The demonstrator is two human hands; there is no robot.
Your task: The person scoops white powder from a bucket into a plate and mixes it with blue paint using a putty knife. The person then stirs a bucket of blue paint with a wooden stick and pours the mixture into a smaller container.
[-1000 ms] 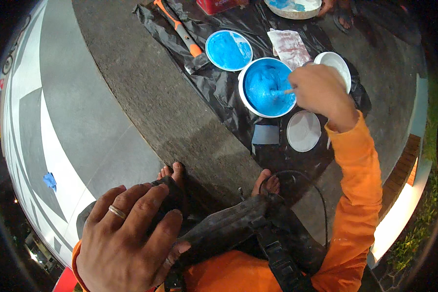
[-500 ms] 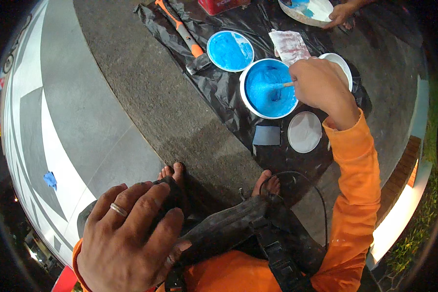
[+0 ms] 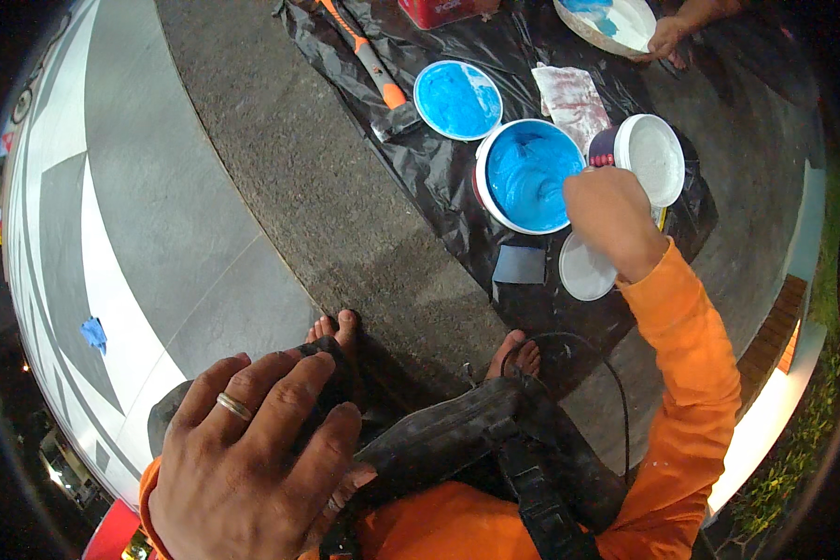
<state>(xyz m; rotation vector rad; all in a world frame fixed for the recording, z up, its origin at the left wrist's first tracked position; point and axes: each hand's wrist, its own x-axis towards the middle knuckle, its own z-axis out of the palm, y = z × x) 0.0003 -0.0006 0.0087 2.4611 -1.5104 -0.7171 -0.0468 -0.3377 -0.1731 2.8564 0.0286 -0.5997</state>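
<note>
My right hand (image 3: 611, 219) is closed over the right rim of a white bucket (image 3: 483, 187) of blue paint (image 3: 527, 168). It grips a thin wooden stick, nearly all hidden behind the fist now; the paint shows swirl marks. My left hand (image 3: 252, 453), with a ring, lies with fingers loosely spread over my dark-clad knee and holds nothing. Around the bucket are a blue-smeared lid (image 3: 455, 101), a stained white cloth (image 3: 569, 93), a tub of whitish material (image 3: 658, 159), a white round lid (image 3: 585, 271) and a grey-blue square pad (image 3: 520, 265).
Black plastic sheeting (image 3: 439, 182) lies under the paint things. An orange-handled hammer (image 3: 375, 75) and a red container (image 3: 443, 11) are farther off. Another person's hand (image 3: 665, 39) holds a white bowl (image 3: 616, 21). My bare feet and a black cable (image 3: 616, 383) are nearer.
My right hand has moved from over the paint toward the bucket's right rim, and the stick has gone from sight. The view has shifted slightly; my left hand stays on the knee.
</note>
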